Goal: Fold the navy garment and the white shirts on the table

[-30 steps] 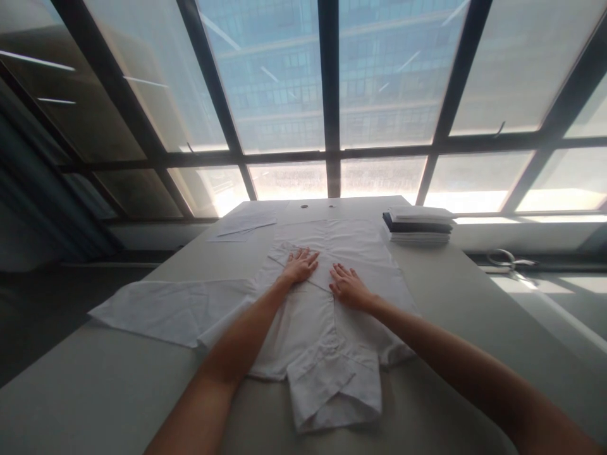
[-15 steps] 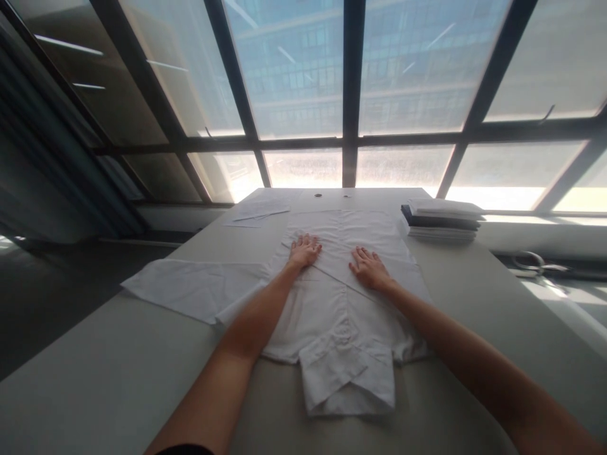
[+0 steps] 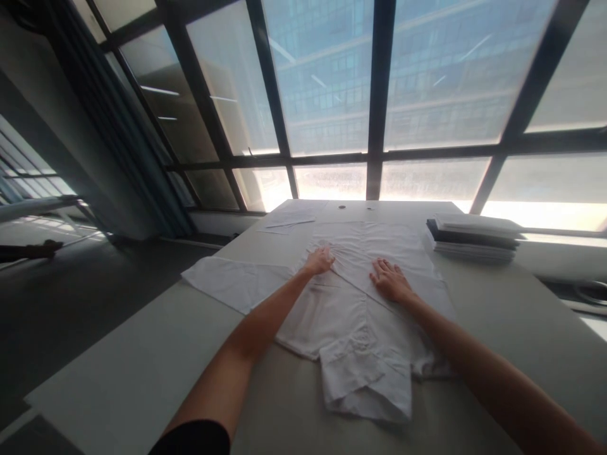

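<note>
A white shirt (image 3: 332, 319) lies spread on the white table (image 3: 478, 316), its collar (image 3: 367, 379) toward me. One sleeve (image 3: 239, 281) stretches out to the left, and a diagonal edge of cloth crosses the body between my hands. My left hand (image 3: 321, 259) has its fingers curled into the cloth on the left side, closed on the shirt; small creases spread from the fingertips. My right hand (image 3: 389, 280) rests flat on the right side of the shirt with fingers extended, pressing it and gripping nothing.
A stack of folded white and black cloth (image 3: 474, 237) stands at the table's back right. Thin white sheets (image 3: 287, 219) lie at the back left. Large windows (image 3: 327, 82) rise behind the table, with a dark curtain (image 3: 118, 126) to the left.
My left hand has gone from lying flat to curled fingers, and the cloth has wrinkled around it. My right hand stays flat on the shirt. The view has turned left.
</note>
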`<state>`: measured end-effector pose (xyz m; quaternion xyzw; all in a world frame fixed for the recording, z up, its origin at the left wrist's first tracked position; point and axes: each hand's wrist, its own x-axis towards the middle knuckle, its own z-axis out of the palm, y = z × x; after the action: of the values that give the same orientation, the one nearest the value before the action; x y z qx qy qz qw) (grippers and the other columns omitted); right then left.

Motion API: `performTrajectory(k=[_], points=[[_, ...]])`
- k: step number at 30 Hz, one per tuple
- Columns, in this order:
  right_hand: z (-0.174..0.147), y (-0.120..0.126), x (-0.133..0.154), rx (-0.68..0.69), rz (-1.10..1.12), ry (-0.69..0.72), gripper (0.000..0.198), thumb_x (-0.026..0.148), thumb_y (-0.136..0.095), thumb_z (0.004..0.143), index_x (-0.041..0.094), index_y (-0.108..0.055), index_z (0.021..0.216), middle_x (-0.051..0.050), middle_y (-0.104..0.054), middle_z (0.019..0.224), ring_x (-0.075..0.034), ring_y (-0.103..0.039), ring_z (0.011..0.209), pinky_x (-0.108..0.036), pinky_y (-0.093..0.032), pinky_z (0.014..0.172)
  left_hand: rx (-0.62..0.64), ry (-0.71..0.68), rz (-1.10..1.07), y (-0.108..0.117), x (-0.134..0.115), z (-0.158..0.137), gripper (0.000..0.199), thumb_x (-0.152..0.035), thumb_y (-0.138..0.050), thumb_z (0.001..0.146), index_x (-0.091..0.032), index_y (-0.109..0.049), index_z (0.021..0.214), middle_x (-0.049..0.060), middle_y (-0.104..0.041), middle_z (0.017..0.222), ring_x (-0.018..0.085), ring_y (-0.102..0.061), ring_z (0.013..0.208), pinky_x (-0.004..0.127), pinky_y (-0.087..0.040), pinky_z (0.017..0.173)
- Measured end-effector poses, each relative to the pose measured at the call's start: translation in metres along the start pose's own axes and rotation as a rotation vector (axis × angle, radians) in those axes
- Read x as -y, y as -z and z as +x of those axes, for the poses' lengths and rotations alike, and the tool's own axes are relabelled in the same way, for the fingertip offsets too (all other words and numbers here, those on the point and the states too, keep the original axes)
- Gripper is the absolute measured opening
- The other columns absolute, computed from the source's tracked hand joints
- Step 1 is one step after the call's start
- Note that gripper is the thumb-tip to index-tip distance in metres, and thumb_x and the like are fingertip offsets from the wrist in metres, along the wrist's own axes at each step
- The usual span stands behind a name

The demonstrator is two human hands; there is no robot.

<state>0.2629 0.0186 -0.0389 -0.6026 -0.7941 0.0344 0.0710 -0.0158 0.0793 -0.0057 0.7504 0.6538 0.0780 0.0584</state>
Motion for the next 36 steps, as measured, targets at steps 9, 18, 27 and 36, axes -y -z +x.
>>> performTrajectory(k=[9,18,27,36], points=[[0.002,-0.012,-0.006,-0.035,-0.058,0.028,0.064,0.042,-0.023,0.105,0.01,-0.033,0.159,-0.013,-0.028,0.167,-0.026,-0.022,0.155,-0.051,-0.021,0.123,-0.238,0.187,0.066,0.052,0.118,-0.111,0.053,-0.033,-0.055,0.097,-0.015,-0.053,0.146,0.013,-0.056,0.149,0.022,-0.051,0.139,0.03,-0.037,0.116],[0.003,-0.02,-0.012,-0.062,-0.072,0.045,0.064,0.043,-0.021,0.104,0.012,-0.037,0.158,-0.013,-0.03,0.166,-0.028,-0.026,0.154,-0.053,-0.025,0.121,-0.373,0.74,0.157,0.078,0.256,-0.185,0.04,-0.032,-0.06,0.092,-0.007,-0.067,0.122,0.026,-0.066,0.125,0.038,-0.064,0.117,0.044,-0.053,0.095],[0.006,-0.028,-0.02,-0.07,-0.1,0.053,0.067,0.046,-0.017,0.105,0.01,-0.034,0.159,-0.012,-0.03,0.166,-0.027,-0.026,0.154,-0.052,-0.025,0.121,-0.46,0.773,-0.002,0.075,0.277,-0.176,0.027,-0.019,-0.061,0.084,-0.009,-0.072,0.107,0.021,-0.075,0.103,0.031,-0.069,0.107,0.037,-0.053,0.094],[0.006,-0.026,-0.017,-0.065,-0.089,0.042,0.067,0.045,-0.018,0.104,0.01,-0.035,0.158,-0.013,-0.031,0.166,-0.027,-0.027,0.153,-0.053,-0.026,0.121,-0.805,0.48,-0.196,0.109,0.198,-0.139,0.037,-0.011,-0.046,0.088,-0.011,-0.07,0.115,0.015,-0.073,0.114,0.023,-0.07,0.105,0.033,-0.054,0.097]])
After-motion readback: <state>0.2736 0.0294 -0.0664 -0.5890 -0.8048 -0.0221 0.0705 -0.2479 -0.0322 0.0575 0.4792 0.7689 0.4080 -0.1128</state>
